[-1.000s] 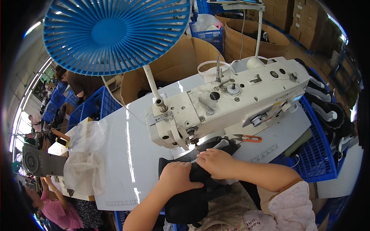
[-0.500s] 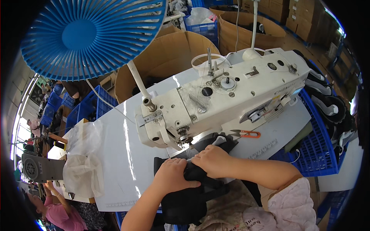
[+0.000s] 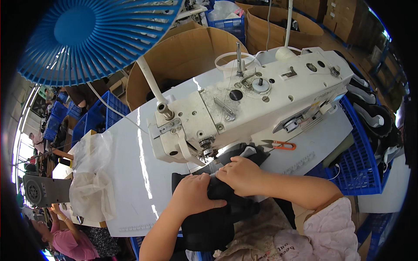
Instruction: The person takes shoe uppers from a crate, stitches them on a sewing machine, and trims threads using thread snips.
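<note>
From my remote seat I have the left hand (image 3: 190, 194) and right hand (image 3: 240, 175), fingers clasping black cloth (image 3: 207, 230) over the table's (image 3: 126, 182) near edge, the sewing machine's (image 3: 261, 104) needle end just ahead of both.

Black fabric (image 3: 209, 228), bunched, partly under head of white sewing machine (image 3: 257, 106).

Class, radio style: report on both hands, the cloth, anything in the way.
Left hand on black cloth, thumb spread. Right hand on it too. Cloth partly under the machine. Snips apart from both hands, not blocking.
</note>
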The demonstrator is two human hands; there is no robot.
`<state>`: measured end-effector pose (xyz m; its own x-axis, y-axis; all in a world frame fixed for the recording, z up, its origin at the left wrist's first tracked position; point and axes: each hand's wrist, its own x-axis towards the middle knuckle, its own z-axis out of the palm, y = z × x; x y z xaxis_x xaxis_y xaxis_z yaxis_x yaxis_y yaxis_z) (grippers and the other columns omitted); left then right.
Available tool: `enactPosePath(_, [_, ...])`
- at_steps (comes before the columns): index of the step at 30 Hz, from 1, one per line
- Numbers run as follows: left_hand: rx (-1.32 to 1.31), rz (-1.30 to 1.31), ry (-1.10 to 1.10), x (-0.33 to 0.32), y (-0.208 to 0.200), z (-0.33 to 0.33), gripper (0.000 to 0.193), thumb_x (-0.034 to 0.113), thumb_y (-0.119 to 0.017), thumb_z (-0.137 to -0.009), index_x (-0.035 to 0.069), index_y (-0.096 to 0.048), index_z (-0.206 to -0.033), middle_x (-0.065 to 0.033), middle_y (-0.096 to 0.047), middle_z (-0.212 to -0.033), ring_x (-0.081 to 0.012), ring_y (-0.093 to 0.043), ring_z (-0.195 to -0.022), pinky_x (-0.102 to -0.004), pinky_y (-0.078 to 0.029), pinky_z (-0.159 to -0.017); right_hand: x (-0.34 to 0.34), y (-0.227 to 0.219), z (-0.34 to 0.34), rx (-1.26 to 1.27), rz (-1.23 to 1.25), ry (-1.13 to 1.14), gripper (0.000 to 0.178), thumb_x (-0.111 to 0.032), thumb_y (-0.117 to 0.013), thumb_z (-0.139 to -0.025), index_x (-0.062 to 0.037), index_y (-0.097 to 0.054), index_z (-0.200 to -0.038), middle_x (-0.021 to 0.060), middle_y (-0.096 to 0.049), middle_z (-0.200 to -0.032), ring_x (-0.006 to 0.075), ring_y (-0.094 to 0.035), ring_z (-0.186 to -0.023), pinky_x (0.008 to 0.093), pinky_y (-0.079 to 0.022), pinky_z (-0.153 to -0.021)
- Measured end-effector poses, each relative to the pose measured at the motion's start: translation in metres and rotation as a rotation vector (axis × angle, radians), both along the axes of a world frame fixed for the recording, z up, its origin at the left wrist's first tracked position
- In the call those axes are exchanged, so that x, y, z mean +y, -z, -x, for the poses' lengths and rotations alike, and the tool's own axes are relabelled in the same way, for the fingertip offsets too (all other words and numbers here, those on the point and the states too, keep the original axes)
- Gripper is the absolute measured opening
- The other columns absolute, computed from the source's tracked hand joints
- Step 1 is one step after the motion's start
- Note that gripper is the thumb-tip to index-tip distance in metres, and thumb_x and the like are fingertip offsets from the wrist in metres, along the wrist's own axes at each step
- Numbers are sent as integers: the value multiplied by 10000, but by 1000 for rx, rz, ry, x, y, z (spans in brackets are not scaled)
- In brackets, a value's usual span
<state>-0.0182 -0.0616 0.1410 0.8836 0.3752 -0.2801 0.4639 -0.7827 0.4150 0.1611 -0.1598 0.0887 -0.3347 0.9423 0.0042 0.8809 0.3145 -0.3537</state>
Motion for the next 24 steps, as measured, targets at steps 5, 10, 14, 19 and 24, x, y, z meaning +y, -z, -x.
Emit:
enactPosePath(5, [34,7,-54,7,-3,-5,681,576,-801,-593,-20,-575,-835,-184,-635,-785,-363,-624,-811,-419,-484,-788,14,-3,-7,1,-5,-11,419,-80,-682,-659,-57,-566,-1061,99,-667,-923,272,-652,-957,469,-414,-986])
enactPosePath(10, [84,12,-116,12,-5,-14,708,576,-794,-605,-43,-606,-892,-203,-653,-842,-375,-628,-851,-418,-494,-799,27,-7,-14,-34,127,6,429,-64,-656,-665,-59,-604,-1090,87,-652,-920,258,-631,-987,455,-378,-1038])
enactPosePath(14, [113,18,-135,16,-10,-16,702,568,-795,-610,-55,-620,-882,-212,-660,-879,-376,-629,-888,-422,-495,-818,31,-1,-15,-12,92,9,384,-65,-654,-650,-54,-618,-1032,101,-648,-925,252,-628,-987,436,-404,-996])
enactPosePath(19, [133,76,-164,23,-13,-24,801,598,-794,-594,-68,-612,-1000,-240,-656,-964,-387,-625,-974,-433,-485,-865,40,-2,-24,54,9,21,299,-58,-657,-637,-62,-612,-932,80,-664,-750,282,-671,-764,464,-476,-898])
enactPosePath(24, [31,81,-156,24,-7,-23,939,657,-782,-580,-86,-591,-1122,-283,-639,-1048,-401,-614,-1043,-442,-478,-895,40,-9,-26,21,-4,28,277,-75,-661,-649,-65,-614,-922,92,-657,-725,297,-665,-729,440,-499,-759])
